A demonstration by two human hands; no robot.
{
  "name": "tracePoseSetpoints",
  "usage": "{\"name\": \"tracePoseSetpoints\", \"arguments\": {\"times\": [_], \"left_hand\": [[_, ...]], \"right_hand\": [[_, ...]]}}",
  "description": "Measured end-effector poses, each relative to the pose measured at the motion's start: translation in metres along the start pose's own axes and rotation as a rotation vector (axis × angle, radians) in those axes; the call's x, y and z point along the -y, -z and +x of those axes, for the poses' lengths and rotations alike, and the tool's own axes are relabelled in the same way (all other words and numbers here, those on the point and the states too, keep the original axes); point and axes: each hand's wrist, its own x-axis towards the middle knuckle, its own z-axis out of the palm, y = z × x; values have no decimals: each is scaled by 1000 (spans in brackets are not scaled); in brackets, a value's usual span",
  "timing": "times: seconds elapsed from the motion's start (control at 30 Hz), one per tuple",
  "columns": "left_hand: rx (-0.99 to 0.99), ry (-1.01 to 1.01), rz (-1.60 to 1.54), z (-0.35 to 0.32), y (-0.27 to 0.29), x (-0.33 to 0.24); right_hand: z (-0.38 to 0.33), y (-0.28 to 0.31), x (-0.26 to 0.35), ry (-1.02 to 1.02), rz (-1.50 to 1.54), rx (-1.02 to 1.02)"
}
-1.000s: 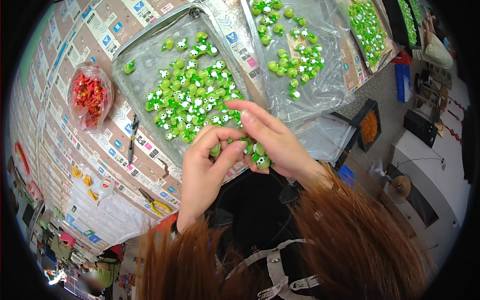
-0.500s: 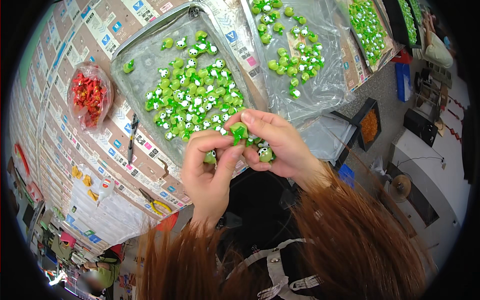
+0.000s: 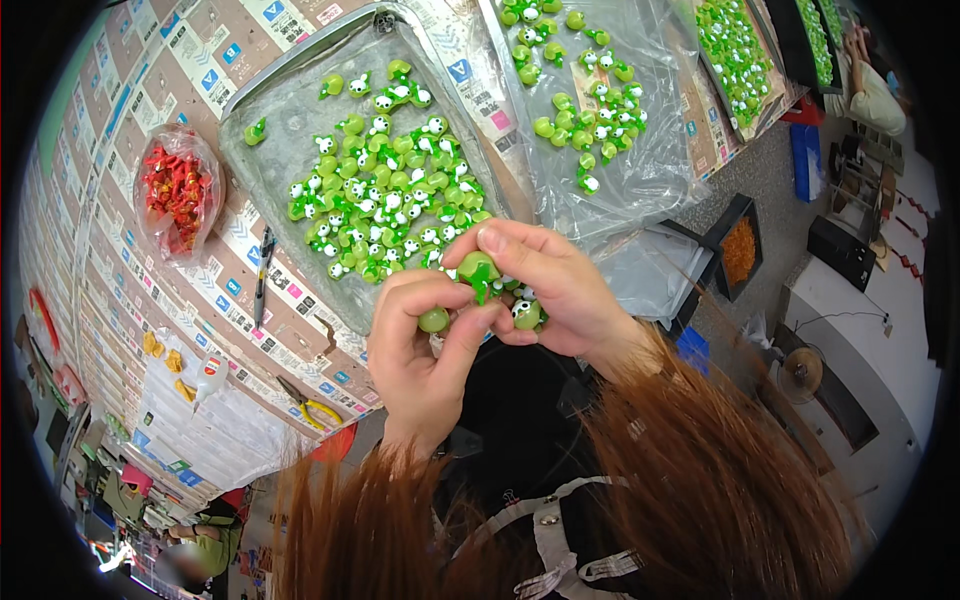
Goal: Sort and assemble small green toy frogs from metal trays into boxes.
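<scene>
1. A small green frog figure [image 3: 478, 272] is pinched between the fingertips of both hands, just below the near edge of the metal tray [image 3: 262, 150].
2. The left hand [image 3: 425, 360] is curled, with its thumb and forefinger closed on a round green piece [image 3: 434, 320] just beneath the figure.
3. The right hand [image 3: 555, 285] is closed over the figure from above, and more green pieces [image 3: 527, 314] are cupped under its fingers.
4. The two hands are pressed together at the fingertips.
5. A heap of green and white frog figures [image 3: 385, 205] is spread across the tray.
6. Further green figures [image 3: 585, 95] are scattered on a clear plastic sheet [image 3: 650, 200] to the right of the tray.
7. A clear bag of red pieces [image 3: 178, 192] is seen left of the tray, well apart from the hands.
8. A dark pen [image 3: 263, 275] lies between the bag and the tray.
9. Yellow-handled pliers [image 3: 310, 405] are set on the table left of the left wrist.
</scene>
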Motion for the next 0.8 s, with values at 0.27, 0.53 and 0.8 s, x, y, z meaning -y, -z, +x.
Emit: {"name": "tracePoseSetpoints", "arguments": {"times": [0.27, 0.53, 0.8], "left_hand": [[-89, -11, 131, 0, 4, 2], [-34, 60, 260, 6, 14, 7], [-66, 79, 286, 10, 2, 0]], "right_hand": [[4, -3, -4, 9, 21, -10], [10, 0, -8, 32, 53, -63], [4, -3, -8, 108, -125, -118]]}}
